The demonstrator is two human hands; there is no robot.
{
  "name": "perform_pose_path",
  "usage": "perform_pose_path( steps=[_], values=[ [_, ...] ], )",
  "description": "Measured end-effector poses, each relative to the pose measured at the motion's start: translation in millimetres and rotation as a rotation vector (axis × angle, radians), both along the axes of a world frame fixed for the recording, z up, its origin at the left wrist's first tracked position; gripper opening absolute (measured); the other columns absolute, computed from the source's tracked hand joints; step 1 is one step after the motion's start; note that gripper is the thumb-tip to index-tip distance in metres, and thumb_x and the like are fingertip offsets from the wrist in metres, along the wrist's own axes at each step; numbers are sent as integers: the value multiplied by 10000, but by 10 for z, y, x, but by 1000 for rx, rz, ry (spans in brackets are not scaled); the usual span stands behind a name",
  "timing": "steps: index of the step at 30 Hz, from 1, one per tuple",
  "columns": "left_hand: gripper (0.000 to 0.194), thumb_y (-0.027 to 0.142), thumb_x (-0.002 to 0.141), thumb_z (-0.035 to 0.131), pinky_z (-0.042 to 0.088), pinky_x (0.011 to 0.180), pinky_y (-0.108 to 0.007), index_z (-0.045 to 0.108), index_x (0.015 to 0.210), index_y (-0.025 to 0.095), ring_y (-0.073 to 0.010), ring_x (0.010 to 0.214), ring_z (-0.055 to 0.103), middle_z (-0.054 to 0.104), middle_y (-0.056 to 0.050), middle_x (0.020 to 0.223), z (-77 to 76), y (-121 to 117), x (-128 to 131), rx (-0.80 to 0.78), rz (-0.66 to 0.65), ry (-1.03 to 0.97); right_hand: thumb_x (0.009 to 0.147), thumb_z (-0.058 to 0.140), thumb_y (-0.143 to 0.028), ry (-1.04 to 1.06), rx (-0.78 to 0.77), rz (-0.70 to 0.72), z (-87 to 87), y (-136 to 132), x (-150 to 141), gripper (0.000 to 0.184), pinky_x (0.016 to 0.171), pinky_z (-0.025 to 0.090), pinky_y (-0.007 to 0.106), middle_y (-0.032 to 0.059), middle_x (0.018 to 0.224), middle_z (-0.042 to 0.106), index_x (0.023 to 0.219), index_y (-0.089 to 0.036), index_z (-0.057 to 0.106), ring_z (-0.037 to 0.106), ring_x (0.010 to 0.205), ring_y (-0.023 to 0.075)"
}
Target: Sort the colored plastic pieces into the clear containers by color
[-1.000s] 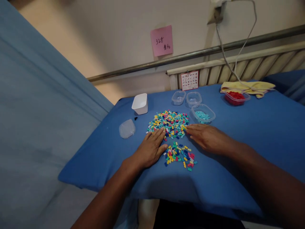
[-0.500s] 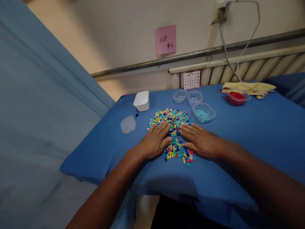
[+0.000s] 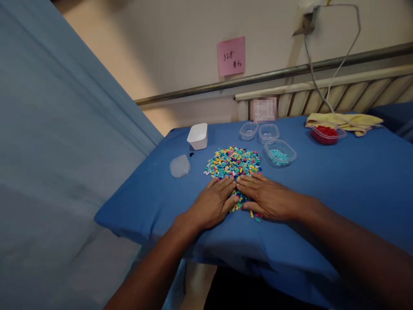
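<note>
A heap of small coloured plastic bricks lies on the blue cloth, mostly teal, yellow, blue and pink. At its near side, my left hand rests flat over some bricks, fingers stretched out. Opposite it, my right hand also lies flat, its fingertips almost meeting those of the left. Between the thumbs and palms sits a smaller group of bricks, partly hidden by the hands. Right of the heap stands a clear tub with light-blue bricks in it.
Two clear tubs stand behind the heap. A white container and a clear lid are on the left. Farther right, a tub of red bricks sits by a yellow cloth. A blue curtain hangs on the left.
Both hands have drawn nearer to my body and closer together, covering more of the small near group of bricks. The camera view has shifted slightly.
</note>
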State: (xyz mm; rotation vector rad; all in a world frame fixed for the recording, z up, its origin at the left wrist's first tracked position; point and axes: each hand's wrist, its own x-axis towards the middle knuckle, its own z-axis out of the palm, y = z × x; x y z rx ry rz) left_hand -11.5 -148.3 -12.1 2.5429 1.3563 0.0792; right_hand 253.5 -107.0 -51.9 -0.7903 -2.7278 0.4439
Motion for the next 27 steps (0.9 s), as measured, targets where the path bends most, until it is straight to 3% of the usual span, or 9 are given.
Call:
perform_pose_path(
  steps=[3, 5, 7, 9, 14, 18, 21, 24, 27],
  values=[
    [633, 569, 1207, 328, 308, 1392, -565, 536, 1663, 183, -278, 1629, 464, 525, -100, 1722, -6, -51, -92, 15, 38, -40, 1177, 475, -529, 66, 38, 32, 84, 33, 64, 592, 1381, 301, 595, 146, 1689, 605, 1652, -200, 602, 498, 1623, 338],
    [586, 525, 1205, 370, 373, 1360, -548, 572, 1631, 176, -283, 1572, 536, 581, -110, 1678, -19, -103, -196, 74, 104, -94, 1191, 439, -467, 129, 95, -9, 129, 93, 155, 519, 1326, 381, 571, 150, 1592, 697, 1566, -192, 670, 602, 1526, 330],
    [528, 443, 1196, 421, 437, 1315, -531, 610, 1590, 147, -294, 1513, 589, 635, -130, 1621, -55, -120, -289, 156, 168, -136, 1190, 417, -411, 143, 144, -85, 138, 166, 247, 472, 1181, 508, 530, 170, 1421, 789, 1431, -167, 740, 719, 1338, 334],
    [458, 357, 1179, 461, 511, 1238, -502, 674, 1514, 127, -300, 1422, 646, 703, -145, 1517, -109, -76, -338, 224, 212, -167, 1180, 420, -373, 106, 165, -155, 118, 227, 322, 428, 993, 564, 455, 150, 1206, 843, 1270, -181, 792, 774, 1113, 311],
    [340, 225, 1135, 526, 588, 1066, -445, 766, 1358, 134, -290, 1201, 702, 755, -137, 1250, -176, 226, -266, 266, 237, -186, 1152, 478, -395, -4, 170, -315, 77, 278, 443, 395, 704, 449, 326, 83, 931, 828, 1001, -223, 800, 727, 824, 234],
    [332, 244, 1119, 571, 591, 1005, -462, 757, 1380, 159, -309, 1142, 702, 724, -136, 1222, -99, 457, -159, 156, 152, -77, 1133, 506, -399, 9, 149, -350, 71, 282, 486, 392, 648, 391, 330, 76, 823, 800, 941, -224, 800, 690, 741, 221],
    [270, 244, 1111, 580, 580, 941, -441, 797, 1257, 176, -300, 1080, 699, 703, -128, 1182, -63, 545, -153, 100, 123, -22, 1125, 524, -387, 24, 128, -295, 55, 275, 486, 364, 648, 391, 325, 72, 816, 797, 952, -225, 801, 693, 740, 218],
    [218, 217, 1108, 574, 551, 916, -402, 788, 1103, 174, -267, 1039, 690, 703, -104, 1102, -56, 558, -242, 91, 136, -85, 1132, 520, -384, 51, 123, -288, 48, 263, 481, 370, 655, 411, 327, 74, 834, 801, 953, -222, 801, 705, 744, 219],
    [179, 221, 1112, 561, 529, 913, -389, 733, 1081, 181, -244, 1014, 680, 711, -85, 1089, -7, 522, -338, 65, 148, -197, 1156, 484, -385, 49, 126, -284, 42, 255, 472, 402, 679, 448, 345, 80, 872, 810, 979, -216, 802, 726, 768, 233]
  ],
)
